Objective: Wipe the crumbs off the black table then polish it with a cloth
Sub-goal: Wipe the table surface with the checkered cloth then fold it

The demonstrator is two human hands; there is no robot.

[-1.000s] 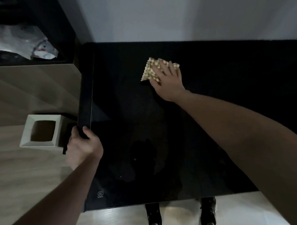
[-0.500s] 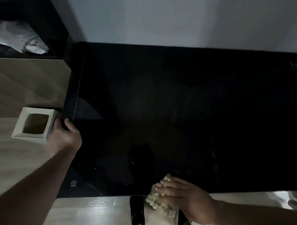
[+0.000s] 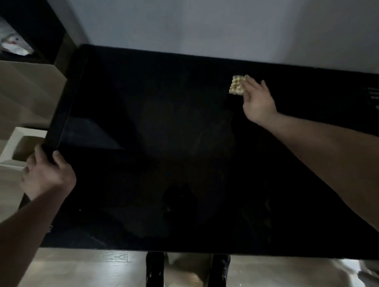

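Observation:
The glossy black table fills most of the view. My right hand lies flat near the table's far right, pressing a small folded beige waffle-textured cloth onto the surface; my fingers cover the cloth's right part. My left hand grips the table's left edge, thumb on top and fingers wrapped under the rim. No crumbs can be made out on the dark top, only a tiny white speck near the front left.
A white square bin stands on the floor left of the table, partly behind my left hand. A dark shelf unit with a white plastic bag is at the far left. A pale wall runs behind. My dark shoes show below the front edge.
My right hand has swept the cloth from the front edge near my feet up to the far right of the table. The left hand stays gripping the left edge.

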